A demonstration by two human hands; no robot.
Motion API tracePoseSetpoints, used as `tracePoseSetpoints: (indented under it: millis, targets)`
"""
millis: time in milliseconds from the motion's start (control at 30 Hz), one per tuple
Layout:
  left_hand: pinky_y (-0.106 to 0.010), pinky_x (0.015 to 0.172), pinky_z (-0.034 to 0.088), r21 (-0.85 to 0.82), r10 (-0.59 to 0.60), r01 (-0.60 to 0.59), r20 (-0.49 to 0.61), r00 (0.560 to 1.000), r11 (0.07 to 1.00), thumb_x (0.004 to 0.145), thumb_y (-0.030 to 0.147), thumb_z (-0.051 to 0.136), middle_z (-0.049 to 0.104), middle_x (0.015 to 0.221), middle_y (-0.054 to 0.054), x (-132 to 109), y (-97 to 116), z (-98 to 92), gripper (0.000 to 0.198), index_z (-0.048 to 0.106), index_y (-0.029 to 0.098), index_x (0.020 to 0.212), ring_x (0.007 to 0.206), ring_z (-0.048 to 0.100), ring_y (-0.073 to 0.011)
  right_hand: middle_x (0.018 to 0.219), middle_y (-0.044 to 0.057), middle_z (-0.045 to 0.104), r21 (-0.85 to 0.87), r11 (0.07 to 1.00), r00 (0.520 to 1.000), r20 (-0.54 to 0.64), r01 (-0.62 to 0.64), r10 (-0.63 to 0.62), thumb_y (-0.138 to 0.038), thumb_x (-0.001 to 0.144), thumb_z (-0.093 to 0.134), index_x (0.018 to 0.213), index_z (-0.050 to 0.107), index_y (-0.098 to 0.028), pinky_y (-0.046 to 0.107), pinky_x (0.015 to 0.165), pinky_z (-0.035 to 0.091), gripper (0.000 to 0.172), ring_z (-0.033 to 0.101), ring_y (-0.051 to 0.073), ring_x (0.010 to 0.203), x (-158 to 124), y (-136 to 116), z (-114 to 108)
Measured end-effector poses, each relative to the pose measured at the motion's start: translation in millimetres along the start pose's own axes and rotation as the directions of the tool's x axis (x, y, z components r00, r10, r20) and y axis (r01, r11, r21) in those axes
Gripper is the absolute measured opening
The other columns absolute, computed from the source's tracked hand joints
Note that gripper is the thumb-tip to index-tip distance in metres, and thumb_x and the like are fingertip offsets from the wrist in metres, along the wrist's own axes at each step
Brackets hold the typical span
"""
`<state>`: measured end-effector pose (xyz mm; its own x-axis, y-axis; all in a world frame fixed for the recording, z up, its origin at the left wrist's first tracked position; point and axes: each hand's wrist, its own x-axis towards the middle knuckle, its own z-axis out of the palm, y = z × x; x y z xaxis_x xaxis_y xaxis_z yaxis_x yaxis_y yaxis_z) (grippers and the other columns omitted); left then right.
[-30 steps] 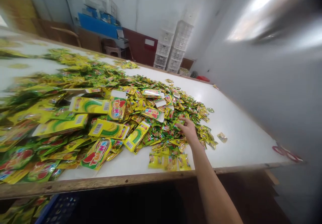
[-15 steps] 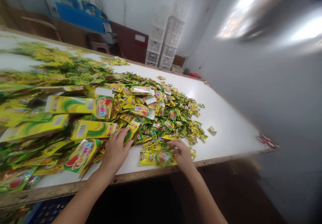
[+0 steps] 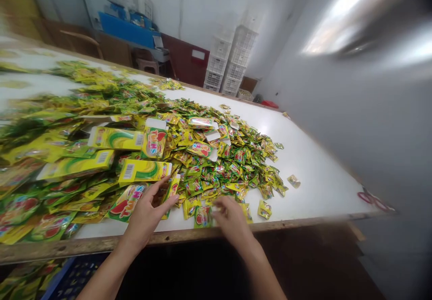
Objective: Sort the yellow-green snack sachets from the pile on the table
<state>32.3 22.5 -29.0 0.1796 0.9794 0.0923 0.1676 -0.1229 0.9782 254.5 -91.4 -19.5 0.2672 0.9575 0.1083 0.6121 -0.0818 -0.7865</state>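
Observation:
In my left hand (image 3: 146, 214) is a small yellow carton (image 3: 173, 188), stood on its side between thumb and fingers near the table's front edge. My right hand (image 3: 232, 221) is slightly blurred, its fingers curled at the right edge of a green candy packet (image 3: 202, 217) with a watermelon picture. Just past both hands spreads a big heap of yellow and green candy packets (image 3: 241, 156). A carton printed TWINS (image 3: 127, 201) lies close beside my left hand, and a yellow carton (image 3: 145, 170) with a barcode lies behind it.
More cartons (image 3: 116, 138) lie on the heap at left. Two loose packets, one yellow (image 3: 265, 210) and one paler (image 3: 294, 181), sit right of it. Red-handled scissors (image 3: 374, 200) rest at the table's right corner. White crates (image 3: 236, 61) are stacked behind; a blue basket (image 3: 72, 275) is below the front edge.
The view has shifted, so the table appears farther right. My right hand has moved left toward my left hand, with the green packet beside its fingers. The carton in my left hand stands more upright.

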Motion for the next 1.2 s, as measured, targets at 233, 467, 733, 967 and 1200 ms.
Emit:
tracePoseSetpoints:
  millis: [233, 467, 733, 967, 1200]
  targets:
    - [-0.04, 0.101, 0.047, -0.259, -0.054, 0.058, 0.019, 0.998, 0.964, 0.077, 0.04, 0.072, 0.059, 0.133, -0.008, -2.2, 2.8, -3.9, 0.065, 0.049, 0.027, 0.137, 0.121, 0.056, -0.0262, 0.087, -0.001, 0.06, -0.244, 0.965, 0.99, 0.126, 0.092, -0.063, -0.014, 0.066, 0.083, 0.076, 0.061, -0.022, 0.03, 0.078, 0.042, 0.025, 0.055, 0.02, 0.088, 10.5, -5.0, 19.8]
    - [-0.039, 0.106, 0.043, -0.442, -0.095, 0.109, 0.054, 0.994, 0.89, 0.076, 0.038, 0.074, 0.061, 0.132, -0.006, -2.7, 6.3, -12.2, 0.068, 0.047, 0.029, 0.138, 0.129, 0.05, -0.0245, 0.1, 0.001, 0.058, -0.379, 0.908, 0.959, 0.272, 0.176, -0.072, -0.01, 0.064, 0.08, 0.088, 0.06, -0.023, 0.029, 0.08, 0.041, 0.034, 0.051, 0.022, 0.097, 19.9, -10.7, 19.0]
    - [-0.038, 0.091, 0.054, -0.766, -0.255, 0.369, 0.271, 0.928, 0.527, 0.079, 0.038, 0.071, 0.07, 0.122, -0.008, -4.8, 7.1, -33.5, 0.051, 0.059, 0.024, 0.127, 0.11, 0.066, -0.0277, 0.088, 0.002, 0.06, -0.449, 0.873, 0.942, 0.334, 0.188, -0.031, -0.011, 0.054, 0.086, 0.077, 0.066, -0.019, 0.028, 0.072, 0.042, 0.031, 0.054, 0.022, 0.087, 32.3, -33.4, 23.7]
    - [-0.031, 0.083, 0.055, -0.767, -0.196, 0.314, 0.245, 0.949, 0.559, 0.076, 0.037, 0.075, 0.074, 0.11, -0.006, -2.2, 7.0, -30.9, 0.039, 0.065, 0.02, 0.11, 0.102, 0.068, -0.0251, 0.088, -0.002, 0.066, -0.342, 0.89, 0.858, 0.505, 0.301, -0.096, -0.007, 0.061, 0.083, 0.084, 0.074, -0.024, 0.023, 0.076, 0.045, 0.03, 0.062, 0.018, 0.088, 74.2, -68.3, 48.0]
    - [-0.027, 0.077, 0.053, -0.804, -0.199, 0.367, 0.309, 0.93, 0.467, 0.082, 0.037, 0.07, 0.075, 0.095, -0.003, -3.3, 9.6, -32.7, 0.024, 0.066, 0.02, 0.098, 0.085, 0.069, -0.0184, 0.096, -0.001, 0.066, -0.368, 0.883, 0.851, 0.521, 0.293, -0.065, -0.006, 0.06, 0.079, 0.096, 0.069, -0.024, 0.027, 0.078, 0.048, 0.041, 0.062, 0.02, 0.089, 87.1, -80.0, 60.9]
